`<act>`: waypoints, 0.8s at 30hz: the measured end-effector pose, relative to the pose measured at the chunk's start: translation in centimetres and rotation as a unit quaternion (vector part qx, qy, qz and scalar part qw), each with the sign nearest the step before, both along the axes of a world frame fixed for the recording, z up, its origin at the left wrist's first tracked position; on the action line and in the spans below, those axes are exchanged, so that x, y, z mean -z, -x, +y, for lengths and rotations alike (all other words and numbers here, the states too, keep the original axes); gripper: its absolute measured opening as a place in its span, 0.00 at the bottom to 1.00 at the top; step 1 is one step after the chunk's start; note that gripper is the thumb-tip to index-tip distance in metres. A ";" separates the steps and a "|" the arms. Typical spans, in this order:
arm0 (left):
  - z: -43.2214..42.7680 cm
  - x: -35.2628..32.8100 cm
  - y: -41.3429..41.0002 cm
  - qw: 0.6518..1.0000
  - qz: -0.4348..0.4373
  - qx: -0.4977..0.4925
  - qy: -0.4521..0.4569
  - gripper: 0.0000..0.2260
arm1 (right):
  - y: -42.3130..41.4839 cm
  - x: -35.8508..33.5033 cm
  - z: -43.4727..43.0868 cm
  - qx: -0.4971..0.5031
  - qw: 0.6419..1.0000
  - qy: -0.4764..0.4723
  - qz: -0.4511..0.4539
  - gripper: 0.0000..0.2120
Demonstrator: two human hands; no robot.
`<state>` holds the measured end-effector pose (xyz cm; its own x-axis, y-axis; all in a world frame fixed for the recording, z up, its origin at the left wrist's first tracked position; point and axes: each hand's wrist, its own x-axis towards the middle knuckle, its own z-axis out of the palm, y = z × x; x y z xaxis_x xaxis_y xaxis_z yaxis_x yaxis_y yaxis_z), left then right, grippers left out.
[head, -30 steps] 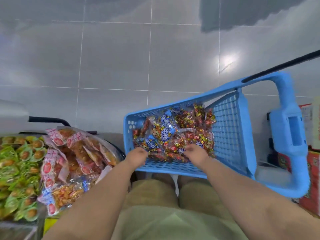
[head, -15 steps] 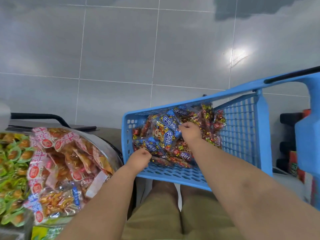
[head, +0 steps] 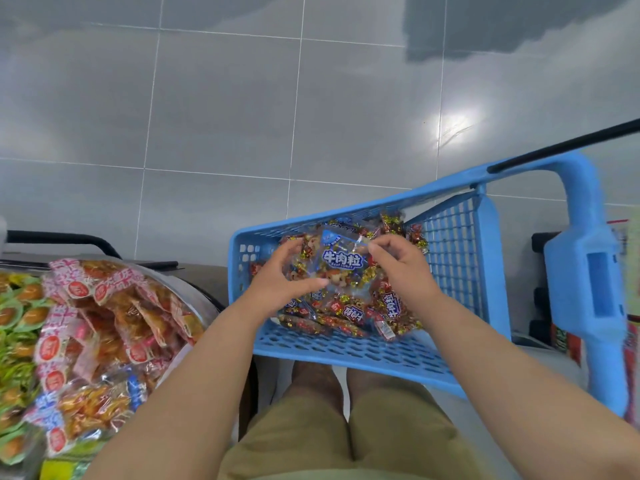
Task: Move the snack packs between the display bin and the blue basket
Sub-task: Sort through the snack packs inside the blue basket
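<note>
We hold one clear, blue-labelled snack pack point(head: 341, 262) just over the heap of similar packs point(head: 346, 313) inside the blue slotted plastic basket point(head: 346, 351). Our left grip point(head: 277, 282) clasps its left edge, thumb along the bottom, while our right grip point(head: 398, 268) pinches its upper right corner. At left, the round metal display bin point(head: 199, 294) is piled with red-and-white packets point(head: 114, 306).

Glossy grey floor tiles point(head: 225, 116) lie beyond khaki shorts point(head: 311, 441); blurred red cartons point(head: 568, 342), perhaps, stand at right.

Left of display bin point(head: 198, 293) off-frame
</note>
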<state>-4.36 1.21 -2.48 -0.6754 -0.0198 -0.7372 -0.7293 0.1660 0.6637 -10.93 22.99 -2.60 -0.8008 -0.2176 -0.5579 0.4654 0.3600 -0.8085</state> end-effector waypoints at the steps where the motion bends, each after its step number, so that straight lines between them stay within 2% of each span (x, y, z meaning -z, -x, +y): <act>1: 0.1 -0.4 0.3 1.000 -0.002 0.017 -0.019 0.34 | 0.2 -0.2 -0.2 -0.003 1.000 0.019 -0.020 0.09; 3: 0.2 -0.4 0.5 0.998 -0.022 0.022 -0.050 0.32 | 0.5 -0.2 -0.8 -0.016 0.994 0.066 -0.088 0.08; 5: 0.3 0.0 0.2 0.997 -0.040 0.009 -0.072 0.22 | 0.5 0.5 -1.6 -0.021 0.981 0.103 -0.164 0.07; 6: 0.5 0.3 -0.1 0.996 -0.048 -0.003 -0.076 0.17 | 0.6 1.2 -2.0 -0.018 0.976 0.106 -0.188 0.09; 8: 0.6 1.1 -1.0 0.994 -0.068 -0.057 -0.059 0.15 | 1.1 3.0 -3.0 0.045 0.975 0.080 -0.201 0.15; 10: 0.4 1.9 -2.2 0.987 -0.082 -0.134 -0.017 0.19 | 2.4 5.0 -3.6 0.133 0.980 -0.017 -0.146 0.21; 11: 0.2 2.1 -2.7 0.982 -0.087 -0.165 -0.002 0.21 | 3.2 6.0 -3.8 0.142 0.981 -0.078 -0.107 0.25; 13: -0.3 2.4 -3.5 0.976 -0.092 -0.199 0.007 0.24 | 4.7 8.2 -3.7 0.058 0.977 -0.200 -0.050 0.28; 15: -0.8 2.8 -4.3 0.972 -0.090 -0.217 0.018 0.16 | 5.4 9.6 -3.7 -0.052 0.956 -0.286 -0.028 0.26; 17: -1.2 2.8 -4.8 0.970 -0.086 -0.224 0.035 0.06 | 5.5 10.2 -3.5 -0.130 0.930 -0.344 -0.022 0.17; 20: -1.6 3.0 -5.1 0.966 -0.077 -0.242 0.050 0.04 | 4.9 10.1 -3.0 -0.159 0.921 -0.354 0.025 0.08; 22: -1.7 2.8 -4.8 0.960 -0.078 -0.264 0.041 0.05 | 4.4 9.7 -2.4 -0.165 0.935 -0.304 0.074 0.08; 24: -1.9 2.7 -4.6 0.957 -0.076 -0.278 0.042 0.05 | 3.8 8.4 -1.8 -0.147 0.961 -0.223 0.070 0.05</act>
<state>0.24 -0.69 -5.14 -0.4290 -0.4084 -0.8057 -0.8068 -0.2278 0.5451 -14.70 21.23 -11.01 -0.8149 -0.2104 -0.5400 0.1882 0.7853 -0.5898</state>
